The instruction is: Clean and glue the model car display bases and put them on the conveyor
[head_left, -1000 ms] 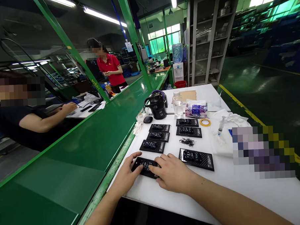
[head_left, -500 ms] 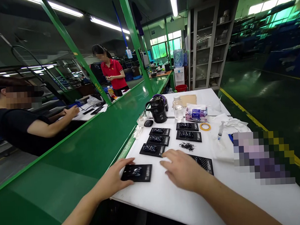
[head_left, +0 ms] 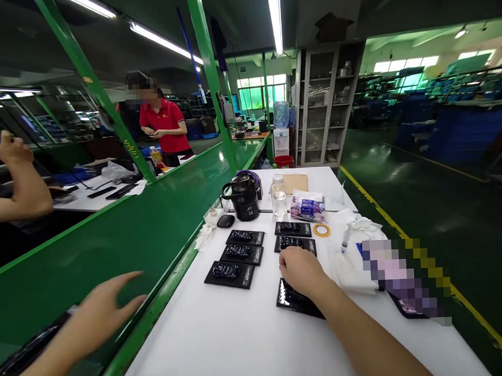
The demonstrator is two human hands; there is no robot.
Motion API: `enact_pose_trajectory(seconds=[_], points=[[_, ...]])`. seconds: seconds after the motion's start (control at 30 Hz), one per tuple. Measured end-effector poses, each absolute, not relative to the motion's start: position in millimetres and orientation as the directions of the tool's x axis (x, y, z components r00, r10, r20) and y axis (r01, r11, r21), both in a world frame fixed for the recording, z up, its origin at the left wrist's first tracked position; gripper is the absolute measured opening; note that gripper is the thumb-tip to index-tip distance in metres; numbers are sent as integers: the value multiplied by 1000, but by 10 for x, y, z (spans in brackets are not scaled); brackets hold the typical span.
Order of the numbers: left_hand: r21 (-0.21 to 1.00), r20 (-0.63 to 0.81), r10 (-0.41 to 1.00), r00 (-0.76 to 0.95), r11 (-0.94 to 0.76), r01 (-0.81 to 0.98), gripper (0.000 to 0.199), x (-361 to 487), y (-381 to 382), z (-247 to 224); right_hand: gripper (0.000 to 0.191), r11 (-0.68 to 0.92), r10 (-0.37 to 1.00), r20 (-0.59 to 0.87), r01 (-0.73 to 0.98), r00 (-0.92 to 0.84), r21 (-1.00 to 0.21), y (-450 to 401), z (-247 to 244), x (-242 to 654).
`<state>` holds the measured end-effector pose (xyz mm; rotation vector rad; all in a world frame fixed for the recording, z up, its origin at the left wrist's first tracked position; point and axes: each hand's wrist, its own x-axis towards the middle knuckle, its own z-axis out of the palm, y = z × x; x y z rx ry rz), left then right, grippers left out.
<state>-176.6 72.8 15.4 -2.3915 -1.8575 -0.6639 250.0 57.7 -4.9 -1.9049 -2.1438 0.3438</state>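
My left hand is off the table's left side, above the green surface, its thumb and fingers spread with nothing between them. A glossy black item lies partly behind my left forearm; its kind is unclear. My right hand is over the table with curled fingers, in front of a black plate with a raised glossy part. Its fingertips are hidden, so what they pinch does not show. Below that wrist lies another black plate, partly covered. Three similar plates line the left, the nearest lowest; one more lies at the back.
Behind the plates stand a black jug, a clear bottle and a tissue pack. A mouse, a yellow tape roll, a syringe and white cloths lie about. Two other people work beyond the green partition.
My left hand has let go of the black plate and moved left off the table; that plate has left its spot. My right hand's fingers have curled in over the small black pieces' place.
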Motion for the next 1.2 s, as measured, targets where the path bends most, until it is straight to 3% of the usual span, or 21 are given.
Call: enact_pose_trajectory(seconds=[0.13, 0.2, 0.37, 0.6, 0.77, 0.87, 0.93, 1.03, 1.2], points=[[237, 79, 820, 567, -568, 788, 49, -906, 923, 178, 21, 123, 992, 6, 951, -126, -283, 604, -85, 2463], [271, -15, 767, 641, -614, 741, 49, -544, 1001, 225, 21, 133, 990, -5, 956, -139, -260, 613, -107, 2468], [271, -95, 755, 649, -608, 746, 47, -274, 1122, 300, 22, 163, 984, -23, 956, -174, -243, 619, -123, 2466], [216, -186, 738, 649, -614, 760, 38, -203, 1056, 372, 22, 186, 983, 78, 912, -169, -365, 577, -28, 2582], [255, -275, 731, 624, -571, 781, 41, -380, 827, 415, 22, 183, 983, 50, 895, -179, -407, 498, -49, 2684], [265, -172, 789, 590, -540, 799, 55, -542, 547, 329, 23, 160, 987, 44, 893, -156, -421, 490, -58, 2710], [339, -38, 842, 538, -496, 800, 58, -538, 334, 242, 19, 135, 991, 43, 887, -130, -442, 502, -50, 2728], [498, 152, 884, 442, -455, 738, 38, -275, 114, 137, 16, 90, 996, 37, 863, -82, -497, 510, -22, 2771], [587, 264, 877, 402, -476, 654, 17, 419, 186, 166, 19, 121, 993, 80, 722, -90, -681, 411, 68, 2772]])
